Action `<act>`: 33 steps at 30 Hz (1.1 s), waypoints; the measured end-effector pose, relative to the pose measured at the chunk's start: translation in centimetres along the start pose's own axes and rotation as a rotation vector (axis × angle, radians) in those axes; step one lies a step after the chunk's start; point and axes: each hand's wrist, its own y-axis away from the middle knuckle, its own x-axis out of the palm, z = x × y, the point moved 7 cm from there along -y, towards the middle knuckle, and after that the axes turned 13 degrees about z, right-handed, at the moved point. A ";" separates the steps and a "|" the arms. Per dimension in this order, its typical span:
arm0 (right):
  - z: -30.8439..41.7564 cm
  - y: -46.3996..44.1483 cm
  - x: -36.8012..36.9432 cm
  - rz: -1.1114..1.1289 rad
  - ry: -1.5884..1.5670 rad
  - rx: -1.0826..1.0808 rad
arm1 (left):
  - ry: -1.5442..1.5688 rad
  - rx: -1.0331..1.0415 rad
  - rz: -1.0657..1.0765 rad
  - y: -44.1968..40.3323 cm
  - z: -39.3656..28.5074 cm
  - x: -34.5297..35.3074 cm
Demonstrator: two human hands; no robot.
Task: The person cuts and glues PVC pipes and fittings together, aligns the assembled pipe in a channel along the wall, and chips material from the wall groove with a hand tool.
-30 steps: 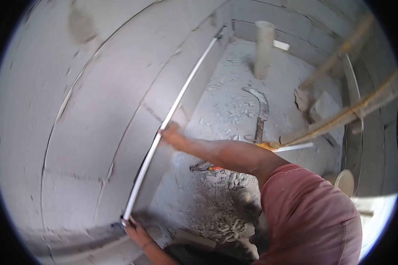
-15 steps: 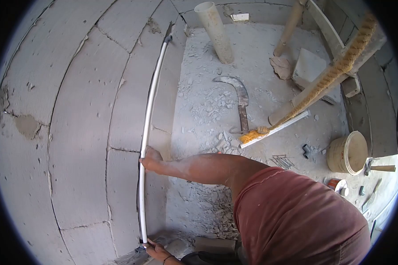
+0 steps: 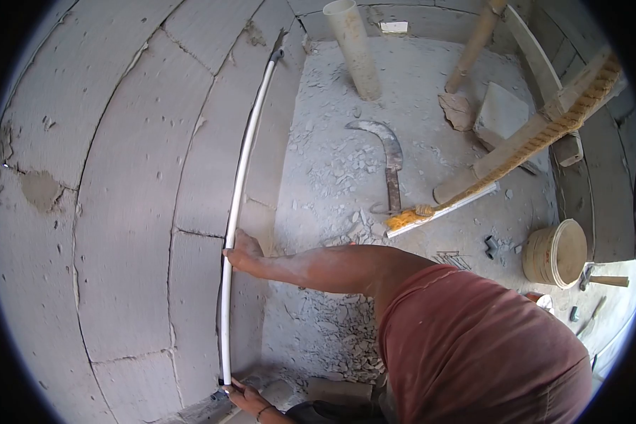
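A long white pipe (image 3: 240, 177) runs along a dark groove in the grey block wall (image 3: 127, 205), with a dark elbow fitting (image 3: 278, 54) at its upper end. My right hand (image 3: 242, 251) is closed around the pipe near its middle, thumb side against the wall. At the pipe's bottom end, beside another dark fitting (image 3: 219, 395), the fingers of my left hand (image 3: 242, 396) pinch the pipe; its wrist wears a dark band. My right arm, in a dusty red sleeve, reaches across from the right.
On the dusty floor lie a curved blade tool (image 3: 391, 159), broken rubble (image 3: 339, 332) and a white strip (image 3: 442, 210). An upright pipe (image 3: 355, 53) stands farther back. A rope-wrapped pole (image 3: 523, 147) slants across the right, above a bucket (image 3: 558, 253).
The view has swung, so the pipe looks steeper and more floor shows on the right. Both hands remain on the pipe; the picture is sharper than a second ago.
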 end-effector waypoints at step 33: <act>2.0 1.6 -0.3 -0.015 0.153 0.003 | 0.405 -0.025 -0.005 2.1 -3.6 1.6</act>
